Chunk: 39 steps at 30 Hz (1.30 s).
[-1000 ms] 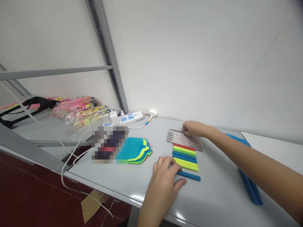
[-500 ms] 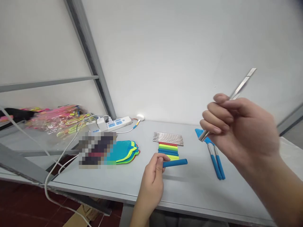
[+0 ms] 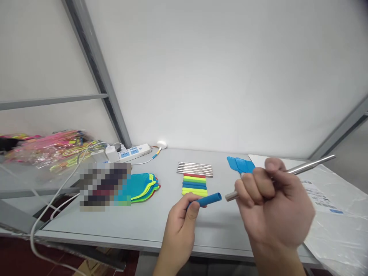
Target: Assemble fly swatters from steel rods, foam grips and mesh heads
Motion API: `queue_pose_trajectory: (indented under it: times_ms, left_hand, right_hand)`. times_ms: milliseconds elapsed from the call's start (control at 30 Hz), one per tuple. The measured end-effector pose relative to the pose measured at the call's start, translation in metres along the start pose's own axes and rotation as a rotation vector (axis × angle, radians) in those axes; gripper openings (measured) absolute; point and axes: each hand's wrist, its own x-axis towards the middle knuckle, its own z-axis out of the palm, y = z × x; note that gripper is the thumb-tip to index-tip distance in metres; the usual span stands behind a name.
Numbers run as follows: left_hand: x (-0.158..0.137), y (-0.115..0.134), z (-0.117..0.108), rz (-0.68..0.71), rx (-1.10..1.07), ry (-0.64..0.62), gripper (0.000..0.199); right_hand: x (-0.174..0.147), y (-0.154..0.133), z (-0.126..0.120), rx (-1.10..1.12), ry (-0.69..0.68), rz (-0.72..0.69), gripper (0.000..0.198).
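Note:
Low over the table's front, my left hand point(image 3: 180, 226) is closed on a blue handle sleeve point(image 3: 211, 199), its hollow end facing right. My right hand point(image 3: 271, 205) grips a shiny metal tube point(image 3: 312, 165) that slants up to the right. The tube's lower end points at the sleeve's opening, with a small gap between them. Beyond my left hand lie red, yellow-green and blue sleeves point(image 3: 194, 185) in a row, under a row of several metal tubes point(image 3: 194, 169). Behind my right hand are blue fly swatter heads point(image 3: 240, 164), their handles mostly hidden.
Coloured fly swatter heads point(image 3: 138, 186) are stacked on the left, beside a pixelated patch. A power strip point(image 3: 134, 152) with plugs and cables stands at the back. Bagged colourful items point(image 3: 57, 147) fill the far left. A white plastic-wrapped package point(image 3: 339, 230) lies at right.
My right hand has come down with the metal tube, which is now tilted flatter, its lower end close to the sleeve. The left hand still holds the sleeve, and the view has shifted right.

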Motion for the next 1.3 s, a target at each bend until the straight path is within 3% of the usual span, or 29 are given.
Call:
queue_pose_trajectory:
  times_ms: [367,567,700,900,1000,1100,1300]
  left_hand:
    - [0.008,-0.008,0.000,0.034,0.213,-0.047,0.029]
    - [0.011,-0.005,-0.002,0.050,0.274,-0.127,0.031]
    - [0.007,-0.002,0.002,0.032,0.236,-0.202,0.030]
    - [-0.002,0.000,0.014,-0.034,0.108,-0.139,0.029]
    - [0.000,0.000,0.013,-0.020,0.150,-0.110,0.026]
    - [0.006,0.002,0.012,0.022,0.252,-0.167,0.022]
    - [0.012,-0.001,0.023,0.169,0.450,-0.286,0.016]
  right_hand:
    - [0.008,0.015,-0.017,-0.031,0.046,-0.020,0.026]
    - [0.007,0.011,-0.018,-0.068,-0.037,-0.022,0.026]
    - [0.000,0.024,-0.019,-0.066,-0.137,0.081,0.023]
    - [-0.013,0.040,-0.024,-0.266,-0.251,0.258,0.014]
    - [-0.008,0.027,-0.021,-0.146,-0.162,0.217,0.011]
    - [-0.002,0.017,-0.018,-0.091,-0.050,0.178,0.022]
    - [-0.005,0.038,-0.037,-0.324,-0.067,0.154,0.036]
